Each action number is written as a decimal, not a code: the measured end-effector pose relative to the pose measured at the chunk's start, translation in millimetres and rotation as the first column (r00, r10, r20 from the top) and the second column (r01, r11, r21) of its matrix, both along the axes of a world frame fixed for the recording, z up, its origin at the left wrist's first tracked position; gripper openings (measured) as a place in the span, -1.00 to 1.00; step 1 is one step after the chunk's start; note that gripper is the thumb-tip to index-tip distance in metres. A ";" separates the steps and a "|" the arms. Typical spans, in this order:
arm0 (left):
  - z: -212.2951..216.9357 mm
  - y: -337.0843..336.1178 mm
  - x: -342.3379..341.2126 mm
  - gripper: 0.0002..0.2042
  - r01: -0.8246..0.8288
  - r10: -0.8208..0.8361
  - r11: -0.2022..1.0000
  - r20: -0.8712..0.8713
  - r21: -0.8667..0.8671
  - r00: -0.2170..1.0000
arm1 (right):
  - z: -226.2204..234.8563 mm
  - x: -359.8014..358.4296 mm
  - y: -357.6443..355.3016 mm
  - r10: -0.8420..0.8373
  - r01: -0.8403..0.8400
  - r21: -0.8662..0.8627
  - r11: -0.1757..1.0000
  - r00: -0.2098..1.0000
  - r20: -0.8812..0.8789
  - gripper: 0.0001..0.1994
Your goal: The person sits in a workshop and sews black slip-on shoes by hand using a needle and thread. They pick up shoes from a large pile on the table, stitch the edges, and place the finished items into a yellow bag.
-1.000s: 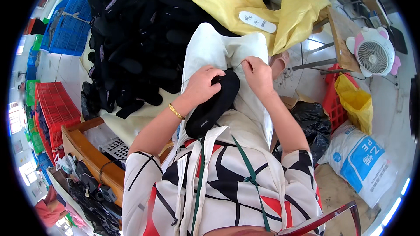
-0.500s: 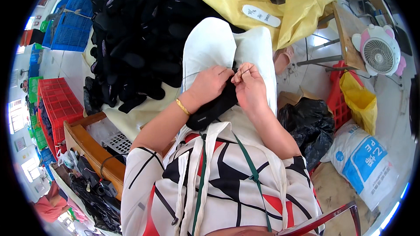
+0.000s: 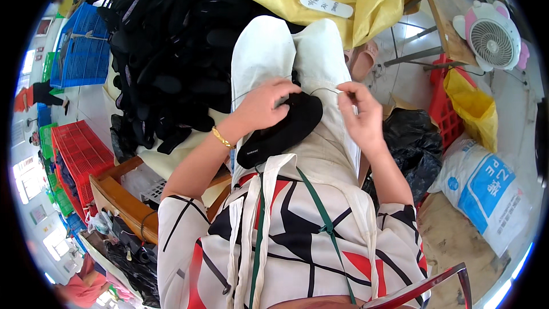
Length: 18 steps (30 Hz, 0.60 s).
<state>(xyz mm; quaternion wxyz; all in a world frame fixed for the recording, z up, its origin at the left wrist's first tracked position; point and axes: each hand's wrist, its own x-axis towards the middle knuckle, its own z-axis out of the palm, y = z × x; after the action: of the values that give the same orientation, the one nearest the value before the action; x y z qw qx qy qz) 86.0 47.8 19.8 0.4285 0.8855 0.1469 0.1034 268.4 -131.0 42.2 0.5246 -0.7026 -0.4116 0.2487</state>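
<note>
- Black shoe upper [image 3: 283, 129] on the lap, just below the white-trousered knees [image 3: 286, 57]; sewing apparently midway, thread [image 3: 326, 89] drawn out, more stitches likely left.
- Left hand [image 3: 263, 106] curled, gripping the upper's far end.
- Right hand [image 3: 360, 114] just right of the upper, fingers pinched closed on the thread, wrist bent.
- Heap of black pieces [image 3: 171, 51] left of the upper, unsewn as far as visible.

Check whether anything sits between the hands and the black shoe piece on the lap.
Nothing visible does. The left hand already rests on the black shoe piece, and the right hand pinches a thin thread just beside it.
</note>
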 end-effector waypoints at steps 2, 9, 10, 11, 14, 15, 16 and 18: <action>13.7 -1.6 4.7 -0.83 -0.133 0.139 0.980 0.030 -0.147 0.990 | 4.9 7.4 -12.6 0.005 0.005 0.031 1.000 0.942 -0.337 -0.83; 21.5 -20.7 31.7 -0.57 -0.017 0.044 0.998 -0.457 0.063 0.888 | 47.4 -17.7 -31.6 0.464 -0.449 0.167 0.878 0.711 -0.529 -0.93; 11.8 -20.7 28.8 -0.69 0.008 0.024 0.997 -0.434 0.071 0.901 | 50.7 -17.0 -24.9 0.536 -0.536 0.136 0.833 0.721 -0.440 -0.94; 10.0 -19.6 26.7 -0.71 -0.024 0.017 1.000 -0.446 -0.009 0.895 | 45.1 -16.3 -20.9 0.508 -0.536 0.085 0.840 0.721 -0.471 -0.95; 8.4 -13.0 17.0 -0.79 -0.105 -0.001 0.976 -0.483 -0.193 0.876 | 18.9 -12.4 -2.2 0.416 -0.479 -0.129 0.868 0.845 -0.336 -0.96; 8.0 -11.9 14.0 -0.80 -0.137 0.005 0.958 -0.462 -0.252 0.887 | 10.2 -11.2 5.5 0.387 -0.406 -0.109 0.908 0.908 -0.158 -0.95; 7.3 -11.7 10.6 -0.81 -0.167 0.014 0.936 -0.442 -0.311 0.897 | -0.1 -10.8 9.5 0.372 -0.369 -0.136 0.919 0.928 -0.008 -0.95; 7.5 -11.2 6.6 -0.83 -0.204 0.030 0.900 -0.413 -0.384 0.910 | -16.6 -12.3 16.5 0.351 -0.314 -0.181 0.932 0.908 0.229 -0.94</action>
<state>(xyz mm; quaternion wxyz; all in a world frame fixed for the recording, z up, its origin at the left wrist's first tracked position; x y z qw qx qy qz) 92.7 36.6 27.3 0.5625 0.7643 0.3033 -0.0863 256.1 -114.5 25.6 0.3659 -0.6833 -0.5714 0.2696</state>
